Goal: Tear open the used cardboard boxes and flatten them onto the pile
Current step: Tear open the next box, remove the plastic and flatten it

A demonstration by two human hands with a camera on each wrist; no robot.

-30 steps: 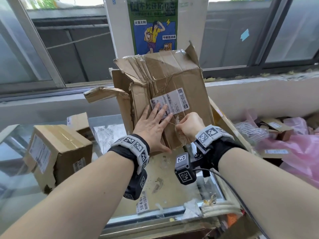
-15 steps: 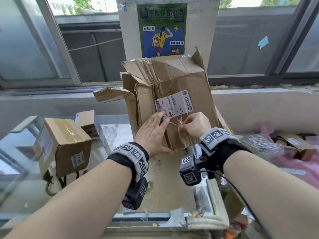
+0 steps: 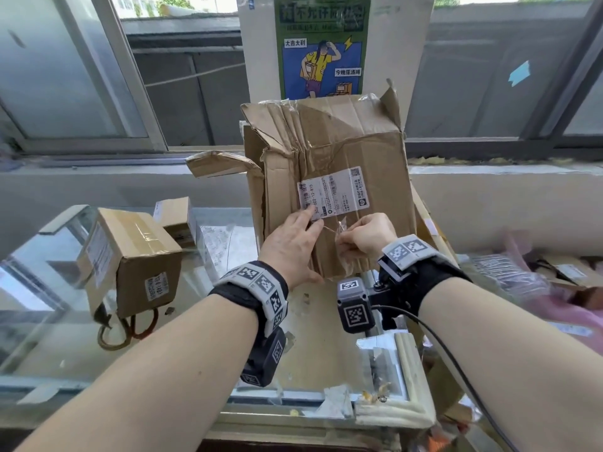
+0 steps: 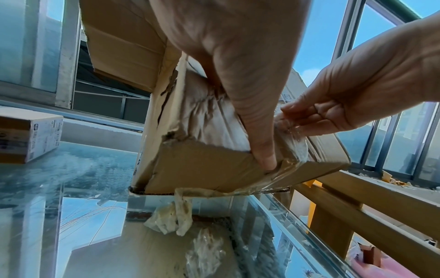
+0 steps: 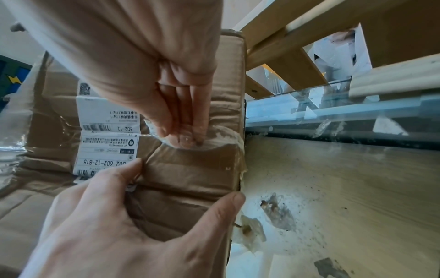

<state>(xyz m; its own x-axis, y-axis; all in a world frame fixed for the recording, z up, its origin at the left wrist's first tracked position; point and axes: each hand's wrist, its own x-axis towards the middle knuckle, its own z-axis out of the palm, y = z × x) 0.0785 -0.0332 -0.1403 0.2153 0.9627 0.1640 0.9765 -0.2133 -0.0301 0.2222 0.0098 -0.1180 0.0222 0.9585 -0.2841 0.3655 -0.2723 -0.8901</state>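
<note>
While left hand (image 3: 291, 246) flat steadies box (image 3: 346, 151), wrist view shows right hand (image 5: 181, 116) pinching tape (image 5: 223, 131)

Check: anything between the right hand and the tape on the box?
Nothing visible. The right hand already pinches the clear tape on the front of the box, just below the label. The left hand lies flat on the box beside it, its thumb at the bottom edge, clear of the pinch.

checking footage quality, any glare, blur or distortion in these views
Head view: wide-angle bend in the window frames, soft blur over the pink plastic bags at right. Left wrist view: sky reflects off the glass tabletop. Right wrist view: crumpled brown cardboard box sharp, left hand looms large.
</note>
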